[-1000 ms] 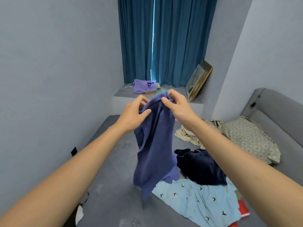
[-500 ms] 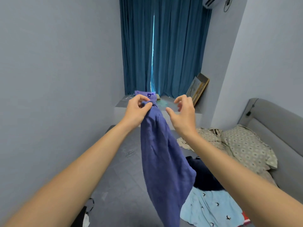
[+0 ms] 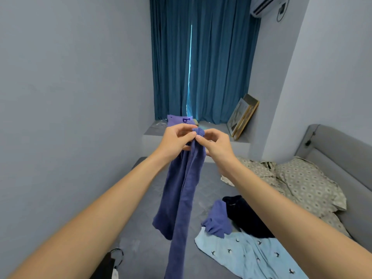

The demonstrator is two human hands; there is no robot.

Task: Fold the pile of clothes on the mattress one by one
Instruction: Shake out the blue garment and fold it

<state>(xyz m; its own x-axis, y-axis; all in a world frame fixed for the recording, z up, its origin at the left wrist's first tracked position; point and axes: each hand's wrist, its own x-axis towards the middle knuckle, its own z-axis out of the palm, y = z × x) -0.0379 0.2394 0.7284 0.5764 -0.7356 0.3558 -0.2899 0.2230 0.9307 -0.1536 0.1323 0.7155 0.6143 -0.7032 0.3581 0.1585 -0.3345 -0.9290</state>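
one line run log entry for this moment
step: lifting garment | left hand: pinches blue trousers at waistband | right hand: pinches waistband | trousers: hanging above mattress

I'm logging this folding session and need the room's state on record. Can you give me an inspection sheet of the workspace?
Surface: grey mattress, partly bare.
Job's things: blue-purple garment held up and hanging long; dark navy garment, a small purple piece and a light blue bird-print garment lie unfolded.
Clutter: patterned pillows by the grey headboard.
Hands: left hand and right hand both pinch the garment's top edge.
Cables: nothing seen for certain.
Surroundings: teal curtains, picture frames leaning on the ledge, air conditioner.
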